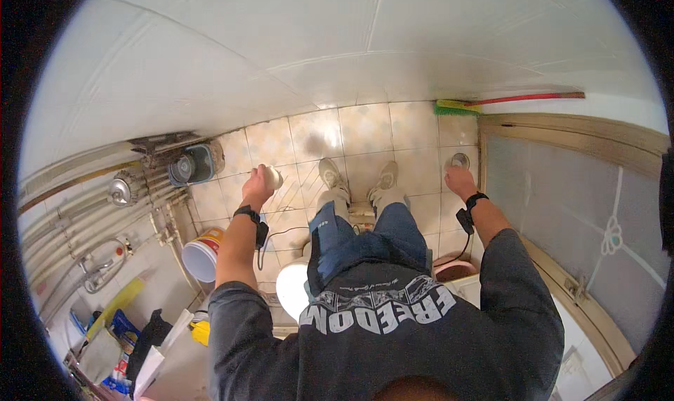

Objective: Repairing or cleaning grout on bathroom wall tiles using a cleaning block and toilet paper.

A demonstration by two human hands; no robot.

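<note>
My left hand point(259, 185) is stretched out over the tiled floor, closed on a small, pale, rounded object point(276, 178). Its kind is too blurred to make out. On the other side, my right hand point(460, 181) has its fingers closed at a small round object point(460, 160) with a light rim and a greyish middle. I cannot tell whether it is a cup, a lid or a roll. The two hands are far apart, with my shoes point(385, 175) on the floor between them.
At left stand a blue-grey bin point(203, 164), a white bucket point(202, 255) and wall pipes point(67, 218) with a faucet point(98, 269). A green broom point(456, 108) with a red handle lies along the far wall. A framed door point(562, 190) is at right; behind me is a white toilet point(291, 287).
</note>
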